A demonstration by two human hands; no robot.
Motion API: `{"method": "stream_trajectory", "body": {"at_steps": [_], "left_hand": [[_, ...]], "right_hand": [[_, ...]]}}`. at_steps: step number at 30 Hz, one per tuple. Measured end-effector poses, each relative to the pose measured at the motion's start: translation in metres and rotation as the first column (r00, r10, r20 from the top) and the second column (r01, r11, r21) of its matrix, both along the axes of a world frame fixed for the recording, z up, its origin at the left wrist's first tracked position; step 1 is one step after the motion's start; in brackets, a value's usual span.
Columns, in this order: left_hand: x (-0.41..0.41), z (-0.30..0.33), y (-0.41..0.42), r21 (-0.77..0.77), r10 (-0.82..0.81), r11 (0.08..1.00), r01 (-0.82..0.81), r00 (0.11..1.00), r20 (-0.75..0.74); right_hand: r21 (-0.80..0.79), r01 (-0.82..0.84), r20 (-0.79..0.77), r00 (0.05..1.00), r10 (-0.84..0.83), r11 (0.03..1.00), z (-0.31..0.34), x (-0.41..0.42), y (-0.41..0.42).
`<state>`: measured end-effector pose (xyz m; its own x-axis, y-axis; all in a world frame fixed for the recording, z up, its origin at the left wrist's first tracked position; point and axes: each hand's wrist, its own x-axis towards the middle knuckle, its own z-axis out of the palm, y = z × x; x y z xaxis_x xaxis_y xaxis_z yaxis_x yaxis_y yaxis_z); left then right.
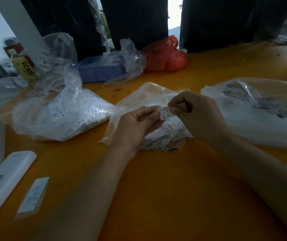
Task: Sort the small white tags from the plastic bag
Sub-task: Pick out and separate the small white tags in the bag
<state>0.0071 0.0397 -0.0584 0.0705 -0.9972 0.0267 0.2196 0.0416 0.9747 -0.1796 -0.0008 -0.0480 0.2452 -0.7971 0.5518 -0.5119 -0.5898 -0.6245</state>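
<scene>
While both hands work above the middle of the worktop, we note the left hand and right hand together pinching one small white tag over a flat plastic bag. Fuller bags flank it left and right. A bare orange surface lies toward the near edge; a white device sits near the left edge.

Crinkled glossy plastic bag, smooth table
</scene>
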Motion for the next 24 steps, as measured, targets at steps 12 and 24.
{"method": "stream_trajectory", "body": {"at_steps": [12,24], "left_hand": [[-0.0014,0.0053,0.0028,0.047,0.070,0.996,-0.070,0.997,0.019],[0.0007,0.0033,0.0004,0.074,0.085,0.994,-0.082,0.996,-0.038]], "right_hand": [[0.191,0.024,0.193,0.979,-0.061,0.981,-0.0027,-0.0001,0.0008],[0.183,-0.105,0.100,0.991,0.088,0.978,-0.0055,0.0058,0.0046]]}}
